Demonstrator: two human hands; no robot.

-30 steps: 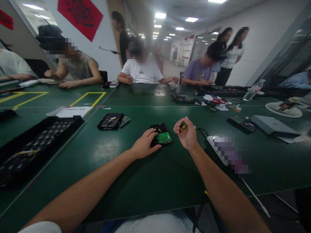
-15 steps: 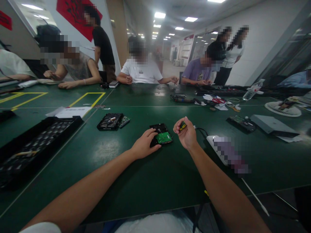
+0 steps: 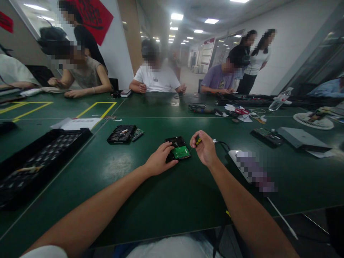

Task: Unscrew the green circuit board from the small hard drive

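A black hard drive with a green circuit board [image 3: 181,152] lies on the table in front of me. My left hand [image 3: 160,158] grips its left side, fingers over the top and thumb along the near edge. To the right of the drive, my right hand [image 3: 204,147] is raised with its fingers curled round a screwdriver [image 3: 198,141], whose yellow and black handle shows between them. Its thin shaft points down-left to the drive's right edge; whether the tip touches is too small to tell.
Left of the drive lie another opened drive [image 3: 122,134] and a loose circuit board [image 3: 137,134]. A long black tray [image 3: 80,134] stands at far left. To the right are a white power bank [image 3: 239,165] with a cable, another drive [image 3: 266,137] and a grey box [image 3: 303,138]. Several people sit opposite.
My right hand has shifted slightly left with the screwdriver, towards the drive. My left hand and the drive stay put. In the background, a standing person has moved left.
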